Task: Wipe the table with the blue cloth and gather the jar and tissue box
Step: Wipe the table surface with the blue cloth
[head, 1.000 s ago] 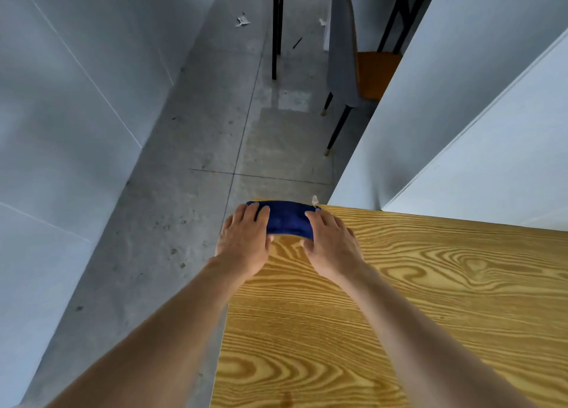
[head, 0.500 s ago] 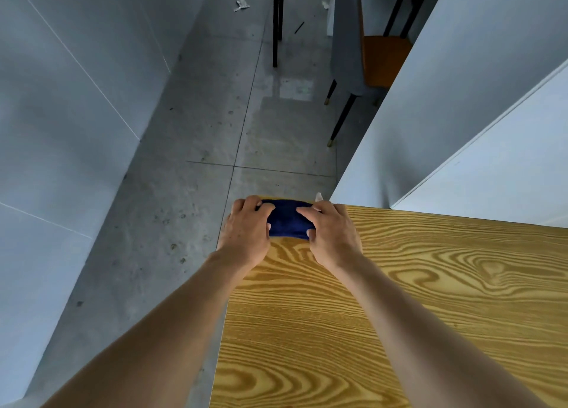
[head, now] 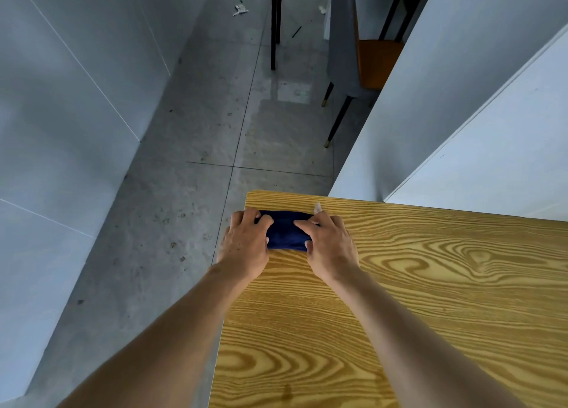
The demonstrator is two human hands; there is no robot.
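Your cloth (head: 287, 230) lies on the surface (head: 399, 284), near its far left corner. Your left hand (head: 246, 243) holds its left end and your right hand (head: 330, 244) holds its right end. The fingers of both hands curl over the cloth and grip it. Your hands hide both ends of the cloth. A small white bit (head: 317, 207) sticks up behind your right hand; you cannot tell what it is.

Dark navy-blue folded cloth (head: 287, 229). Yellow-ochre wooden tabletop (head: 415, 300), bold swirling brown grain. Speckled grey concrete floor (head: 184, 192). Orange chair seat (head: 376, 61), upper right.
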